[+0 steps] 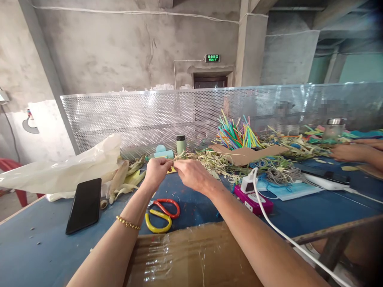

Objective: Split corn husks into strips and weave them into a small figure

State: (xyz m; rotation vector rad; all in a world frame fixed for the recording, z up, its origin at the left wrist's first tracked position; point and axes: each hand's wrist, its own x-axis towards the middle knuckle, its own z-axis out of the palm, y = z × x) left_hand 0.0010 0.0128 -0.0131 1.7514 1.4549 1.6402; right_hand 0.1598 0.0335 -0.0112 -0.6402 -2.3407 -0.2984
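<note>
Left hand (156,169) and right hand (191,173) raised over the blue desk (44,239), both closed in fingertip pinches on one pale dried husk strip (174,161) held between them, thumbs nearly meeting. Judged early to mid-way: only a short length at the pinch, no finished piece in view, large loose pile of husk strips (221,163) unworked just beyond the right hand. Red-and-yellow scissors (163,213) lying untouched just below both hands.
</note>
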